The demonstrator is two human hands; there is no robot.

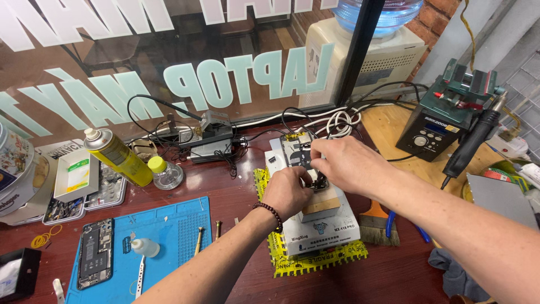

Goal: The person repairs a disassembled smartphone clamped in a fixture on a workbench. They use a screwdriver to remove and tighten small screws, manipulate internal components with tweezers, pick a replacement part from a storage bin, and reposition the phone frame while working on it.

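Opened phone (298, 151): I see it lying face-down, back cover off, on a white box-shaped heating stand (320, 225); its dark interior, metal shields and a yellow strip at the top edge are exposed. My left hand (288, 193), a beaded bracelet (270, 214) at the wrist, is curled closed at the phone's lower end, fingertips pinched on something too small to make out. My right hand (344, 163) bends over the phone's right edge, fingers closed against the frame. The stand sits on a yellow mat (315, 260) on the reddish table (225, 186). Just right of it lies a brush (378, 225); farther right stands a hot-air station (444, 112). To the left lie a blue work mat (169, 231) bearing a second opened phone (94, 252), and beyond it a yellow spray can (117, 155).
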